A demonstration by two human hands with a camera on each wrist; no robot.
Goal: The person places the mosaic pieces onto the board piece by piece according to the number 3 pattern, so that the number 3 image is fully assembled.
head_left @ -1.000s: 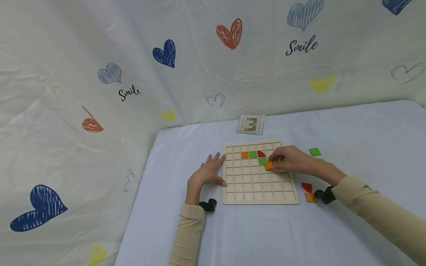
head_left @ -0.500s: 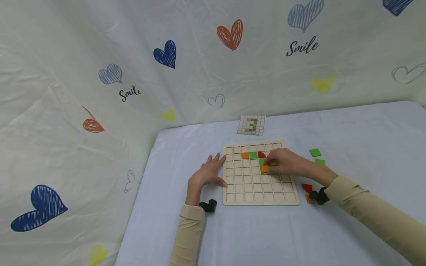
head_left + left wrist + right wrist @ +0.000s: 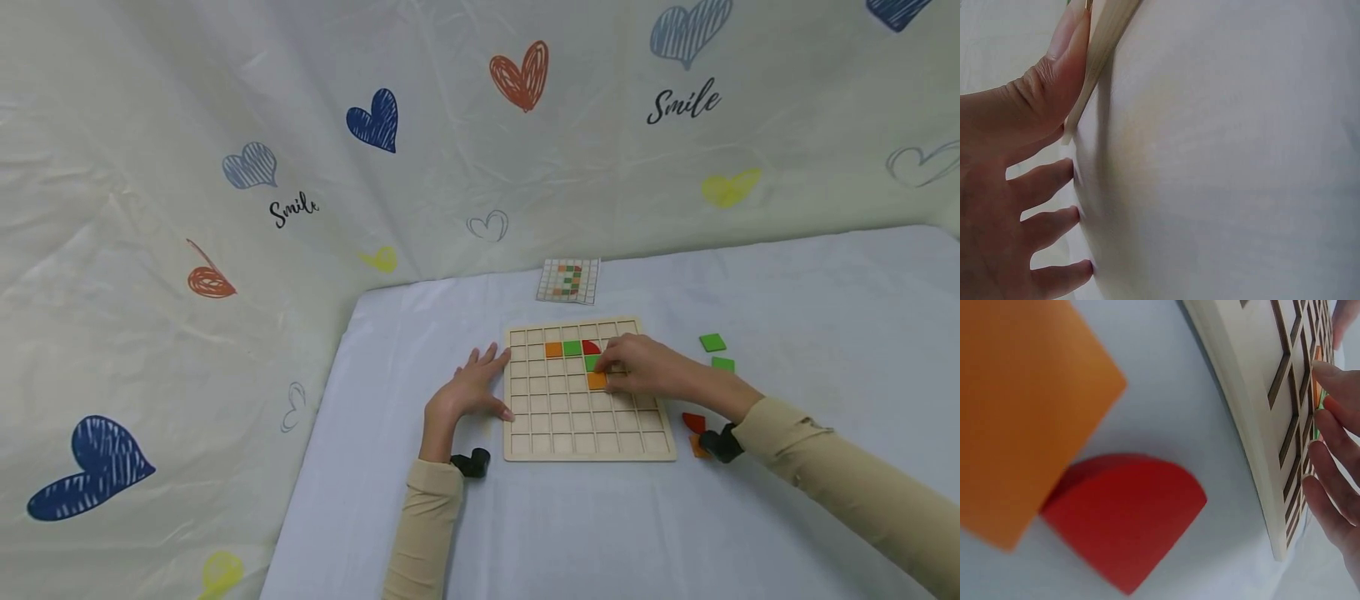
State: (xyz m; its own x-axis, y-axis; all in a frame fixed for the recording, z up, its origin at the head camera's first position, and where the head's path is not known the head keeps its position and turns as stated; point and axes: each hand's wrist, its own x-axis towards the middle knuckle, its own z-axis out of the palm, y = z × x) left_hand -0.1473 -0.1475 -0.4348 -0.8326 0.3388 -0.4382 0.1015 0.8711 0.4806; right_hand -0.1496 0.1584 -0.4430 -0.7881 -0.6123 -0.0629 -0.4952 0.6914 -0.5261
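A wooden grid board lies on the white cloth. My left hand rests at its left edge with fingers spread; the thumb lies along the board's side in the left wrist view. Set in the grid are an orange square tile, a green tile, a red quarter-circle tile and, below that, another green tile. My right hand pinches a second orange square tile, which sits in the cell under that green one. Its thumb and index fingertip are at the tile's edges.
A pattern card lies behind the board. To the right are two loose green tiles. Nearer, red quarter-circle pieces and an orange tile lie beside the board, partly behind the right wrist camera.
My right hand has brought the orange tile left and down into the cell below the green one, then stayed there. My left hand has kept its place.
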